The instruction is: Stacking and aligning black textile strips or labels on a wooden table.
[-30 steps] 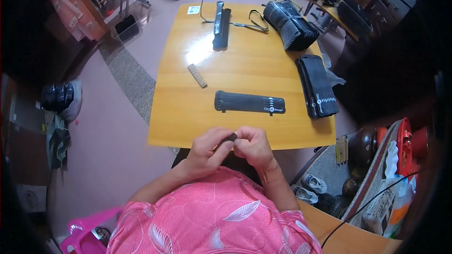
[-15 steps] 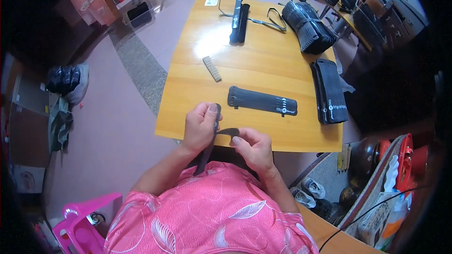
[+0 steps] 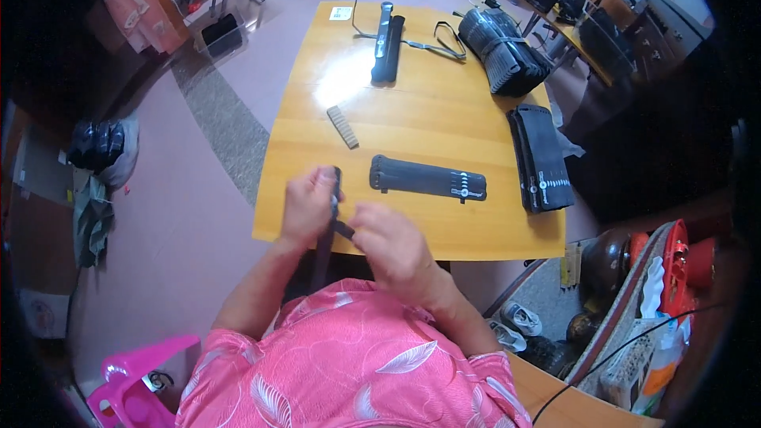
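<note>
Left hand is closed in a fist around a narrow black strap, gripping it near its upper end, just over the near edge of the wooden worktop. Right hand sits just beside it, thumb and fingers pinched on a short tab of the same strap. The strap's free length hangs down past the worktop's near edge, in front of the person's pink patterned top.

On the worktop, close to the near edge and just beyond the hands: one flat black ribbed band with a small light mark at its right end. Along the right edge: a stack of similar black bands. Far right corner: a bundled black roll. Toward the far edge, centre: a long black bar with a thin cord beside it. Left of centre: a small grey ribbed strip, lying apart from the rest.
</note>
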`<act>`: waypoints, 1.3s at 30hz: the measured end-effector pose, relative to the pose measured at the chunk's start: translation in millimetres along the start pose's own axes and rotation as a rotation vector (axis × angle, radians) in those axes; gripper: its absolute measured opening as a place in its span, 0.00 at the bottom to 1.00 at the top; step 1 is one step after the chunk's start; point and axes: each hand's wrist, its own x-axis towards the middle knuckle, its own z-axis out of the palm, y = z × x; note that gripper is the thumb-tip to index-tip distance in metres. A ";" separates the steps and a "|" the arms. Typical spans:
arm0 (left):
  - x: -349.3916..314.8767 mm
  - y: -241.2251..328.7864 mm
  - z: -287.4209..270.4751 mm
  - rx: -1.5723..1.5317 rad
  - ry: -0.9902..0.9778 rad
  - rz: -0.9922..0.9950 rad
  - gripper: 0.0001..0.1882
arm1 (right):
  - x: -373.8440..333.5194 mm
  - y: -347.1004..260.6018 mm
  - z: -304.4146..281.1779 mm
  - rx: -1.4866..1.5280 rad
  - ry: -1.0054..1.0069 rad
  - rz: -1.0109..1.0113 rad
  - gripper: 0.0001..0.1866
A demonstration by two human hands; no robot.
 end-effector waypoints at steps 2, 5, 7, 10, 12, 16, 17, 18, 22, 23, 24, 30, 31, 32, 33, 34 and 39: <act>44.3 -17.8 -17.0 0.164 0.145 0.196 0.11 | -11.0 -17.1 -7.0 0.044 -0.022 0.002 0.07; 122.2 -54.1 -79.7 0.279 0.430 0.180 0.13 | -25.4 -37.9 -50.1 0.530 -0.154 -0.048 0.13; 131.8 -55.1 -86.2 0.372 0.472 0.170 0.14 | -48.2 -38.7 -93.5 0.464 0.025 0.099 0.13; 138.1 -60.2 -79.8 0.571 0.510 0.241 0.15 | -83.5 -37.3 -153.3 0.697 0.335 0.040 0.07; 135.4 -54.9 -56.5 0.671 0.482 0.325 0.16 | -101.1 -52.2 -169.9 0.434 0.553 0.241 0.09; 117.8 -32.8 -40.1 0.776 0.365 0.266 0.17 | -86.8 -40.4 -154.0 0.308 0.652 0.469 0.09; 114.6 -25.9 -40.4 0.893 0.375 0.314 0.18 | -78.9 -36.5 -148.9 0.233 0.665 0.500 0.08; 107.7 -14.2 -34.7 0.892 0.367 0.316 0.18 | -72.5 -35.9 -146.6 0.227 0.669 0.503 0.08; 32.2 41.2 14.7 0.440 -0.128 0.773 0.14 | -39.3 -37.1 -129.2 0.103 0.448 0.621 0.03; 11.7 59.7 32.4 0.354 -0.314 0.867 0.14 | -33.0 -35.6 -124.7 0.075 0.375 0.569 0.04; -2.1 69.4 46.3 0.261 -0.500 0.957 0.15 | -28.0 -33.8 -121.6 0.047 0.301 0.516 0.05; -8.3 40.4 44.4 0.466 -0.696 0.870 0.13 | -42.9 -26.0 -134.3 0.059 0.575 0.676 0.03; -4.6 37.1 37.4 0.469 -0.665 0.839 0.12 | -55.6 -14.4 -138.0 0.108 0.571 0.748 0.02; -1.2 31.3 30.9 0.468 -0.669 0.833 0.12 | -67.9 -2.6 -136.8 0.162 0.565 0.821 0.02; 3.1 25.5 24.9 0.488 -0.622 0.784 0.11 | -75.9 7.5 -132.4 0.194 0.566 0.905 0.03; 6.6 20.4 21.2 0.509 -0.574 0.736 0.09 | -81.9 15.3 -129.0 0.195 0.567 0.912 0.03; 11.8 -0.6 15.0 0.348 -0.463 0.316 0.06 | -98.0 59.4 -110.7 0.327 0.510 0.977 0.05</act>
